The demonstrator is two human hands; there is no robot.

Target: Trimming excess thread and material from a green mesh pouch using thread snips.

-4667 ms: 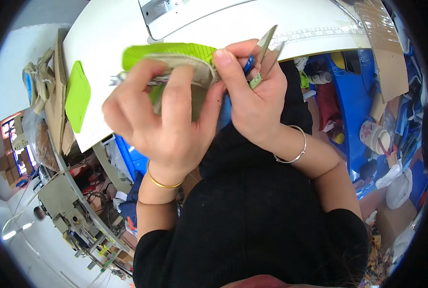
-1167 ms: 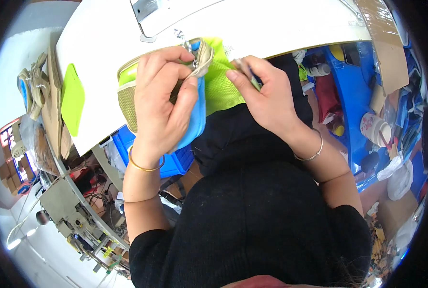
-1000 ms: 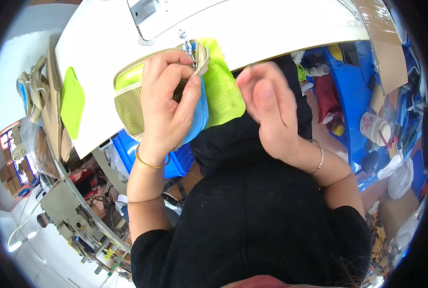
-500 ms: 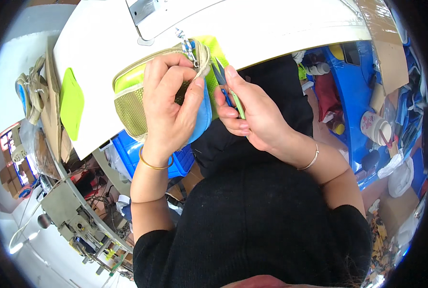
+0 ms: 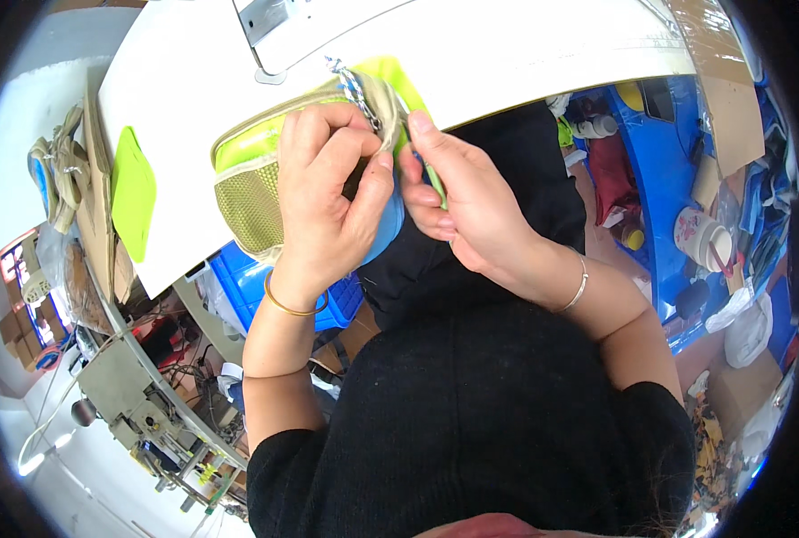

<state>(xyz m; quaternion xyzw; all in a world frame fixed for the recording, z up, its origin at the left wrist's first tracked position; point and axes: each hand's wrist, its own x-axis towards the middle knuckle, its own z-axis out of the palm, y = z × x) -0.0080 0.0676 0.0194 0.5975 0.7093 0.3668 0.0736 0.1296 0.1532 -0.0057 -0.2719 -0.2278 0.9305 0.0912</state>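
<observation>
At upper centre of the frame, the left hand point(image 5: 328, 193) grips a lime-green mesh pouch point(image 5: 256, 179) from above, while the right hand point(image 5: 466, 211), touching its right edge, pinches a thin green tool point(image 5: 435, 184). The pouch overhangs the near edge of a white table point(image 5: 525, 45); a green patch point(image 5: 133, 193) lies at left, blue bins point(image 5: 677, 170) at right.

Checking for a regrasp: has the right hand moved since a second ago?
Yes. The right hand has swung left, back against the green pouch, toward the white table.
</observation>
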